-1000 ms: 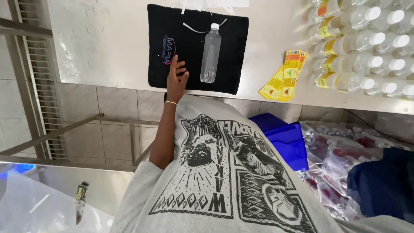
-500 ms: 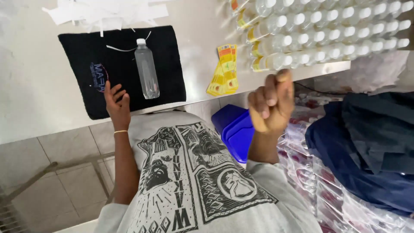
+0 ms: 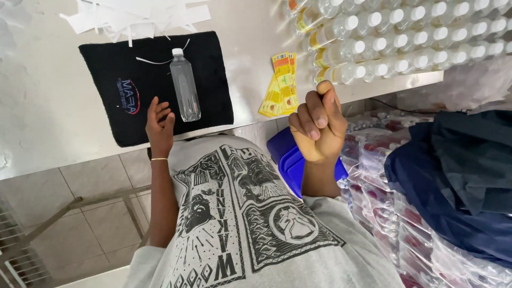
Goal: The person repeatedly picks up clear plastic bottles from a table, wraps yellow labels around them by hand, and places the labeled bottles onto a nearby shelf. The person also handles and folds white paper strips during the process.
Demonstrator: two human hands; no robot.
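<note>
Two hands show: your right hand [image 3: 317, 128], nearest, is raised off the bench [image 3: 48, 122] with fingers curled together, perhaps pinching something small. Your left hand [image 3: 160, 125] rests flat, fingers apart, on the black cloth [image 3: 106, 69] at the near edge, just beside the bare, unlabelled bottle [image 3: 185, 85]. Yellow labels [image 3: 280, 85] lie near; labelled bottles [image 3: 389, 37] fill the far right corner.

My right hand [image 3: 316, 127] has dropped lower and nearer my chest, fist looser; my left hand [image 3: 160, 125] slid slightly toward the bottle [image 3: 185, 85].
</note>
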